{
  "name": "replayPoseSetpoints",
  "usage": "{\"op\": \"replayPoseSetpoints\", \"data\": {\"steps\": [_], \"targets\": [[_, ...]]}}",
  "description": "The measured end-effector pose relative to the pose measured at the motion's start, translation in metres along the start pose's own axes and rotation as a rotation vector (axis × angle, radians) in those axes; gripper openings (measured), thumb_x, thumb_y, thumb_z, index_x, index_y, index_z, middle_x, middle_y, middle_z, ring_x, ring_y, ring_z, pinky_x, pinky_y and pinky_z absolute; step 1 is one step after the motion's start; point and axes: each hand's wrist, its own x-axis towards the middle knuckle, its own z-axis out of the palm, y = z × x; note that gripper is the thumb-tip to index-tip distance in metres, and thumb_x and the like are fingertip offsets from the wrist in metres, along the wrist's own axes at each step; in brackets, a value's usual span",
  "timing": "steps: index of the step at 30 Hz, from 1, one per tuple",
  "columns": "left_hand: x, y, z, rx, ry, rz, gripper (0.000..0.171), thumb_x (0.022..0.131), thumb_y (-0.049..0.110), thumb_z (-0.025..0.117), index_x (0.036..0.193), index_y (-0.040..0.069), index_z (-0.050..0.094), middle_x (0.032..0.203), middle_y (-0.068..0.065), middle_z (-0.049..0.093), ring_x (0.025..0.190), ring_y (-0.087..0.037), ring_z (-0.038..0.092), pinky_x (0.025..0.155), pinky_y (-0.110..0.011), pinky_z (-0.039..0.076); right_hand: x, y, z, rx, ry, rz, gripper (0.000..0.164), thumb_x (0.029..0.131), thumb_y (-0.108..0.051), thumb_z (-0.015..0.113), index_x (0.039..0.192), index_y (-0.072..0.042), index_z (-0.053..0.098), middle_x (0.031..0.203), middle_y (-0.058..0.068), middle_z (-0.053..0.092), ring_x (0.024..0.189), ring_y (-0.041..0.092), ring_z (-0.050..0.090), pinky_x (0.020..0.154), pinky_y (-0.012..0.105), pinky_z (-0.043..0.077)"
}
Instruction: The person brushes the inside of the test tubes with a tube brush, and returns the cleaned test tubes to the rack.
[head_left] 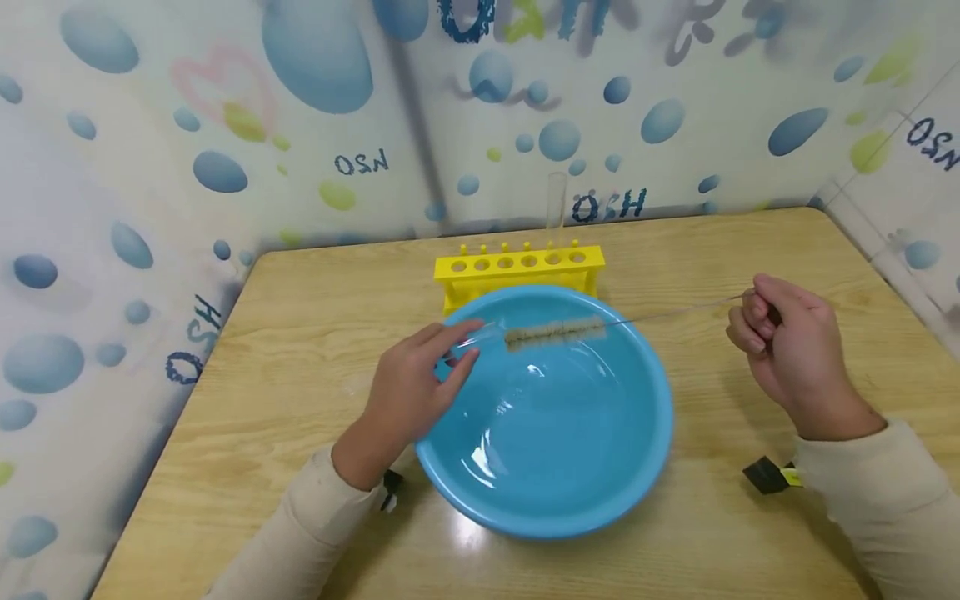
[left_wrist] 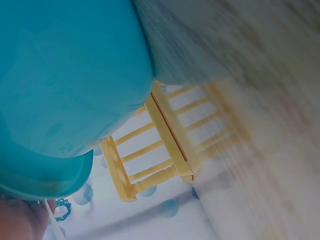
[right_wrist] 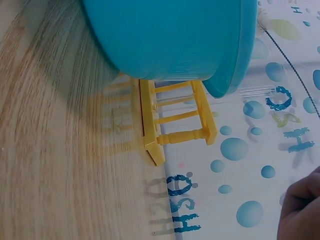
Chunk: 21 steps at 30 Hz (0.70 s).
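Over the left side of a blue basin [head_left: 543, 527], my left hand [head_left: 408, 379] pinches a clear glass test tube [head_left: 487, 332] between thumb and fingers. My right hand [head_left: 798, 350], off to the basin's right, grips the thin twisted wire handle of a test tube brush [head_left: 558, 333]. The brush's tan bristles hang above the basin, their tip close to the tube's mouth. Seen from the right wrist, the wire [right_wrist: 295, 67] slants down toward the curled fingers [right_wrist: 302, 210]. In the left wrist view only a blurred bit of the hand [left_wrist: 20, 220] shows below the basin's rim.
Behind the basin stands a yellow test tube rack [head_left: 517, 263] with one upright glass tube [head_left: 556, 200] near its right end. Both sit on a wooden table [head_left: 300, 333] against a patterned wall [head_left: 420, 167]. A black piece [head_left: 767, 475] shows by the right sleeve.
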Motion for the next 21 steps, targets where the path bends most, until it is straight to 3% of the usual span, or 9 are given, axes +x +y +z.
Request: {"op": "replayPoseSetpoints", "data": {"steps": [7, 12, 21], "targets": [[-0.0045, -0.0042, 0.0005, -0.045, -0.003, 0.051, 0.038, 0.092, 0.025, 0.074, 0.129, 0.017, 0.069, 0.099, -0.004, 0.074, 0.080, -0.014, 0.073, 0.069, -0.028, 0.060, 0.0026, 0.0037, 0.0008, -0.002, -0.010, -0.003, 0.042, 0.108, -0.004, 0.036, 0.067, 0.003, 0.045, 0.060, 0.005, 0.030, 0.047, 0.017, 0.017, 0.047, 0.025, 0.011], [-0.0053, -0.0045, -0.0004, -0.024, -0.036, 0.097, 0.042, 0.089, 0.023, 0.077, 0.130, 0.019, 0.068, 0.098, -0.003, 0.074, 0.081, -0.013, 0.072, 0.069, -0.027, 0.059, -0.0005, 0.0071, -0.0014, -0.022, 0.012, -0.006, 0.041, 0.107, -0.004, 0.038, 0.068, 0.005, 0.047, 0.061, 0.006, 0.038, 0.048, 0.019, 0.018, 0.048, 0.026, 0.012], [-0.0005, -0.0067, -0.0029, 0.017, -0.066, 0.139, 0.042, 0.088, 0.024, 0.078, 0.129, 0.019, 0.069, 0.094, -0.001, 0.075, 0.075, -0.012, 0.069, 0.065, -0.025, 0.057, -0.0001, 0.0081, 0.0040, -0.015, 0.054, -0.122, 0.030, 0.104, -0.001, 0.045, 0.080, 0.013, 0.055, 0.068, 0.012, 0.054, 0.055, 0.020, 0.023, 0.047, 0.025, 0.016]]}}
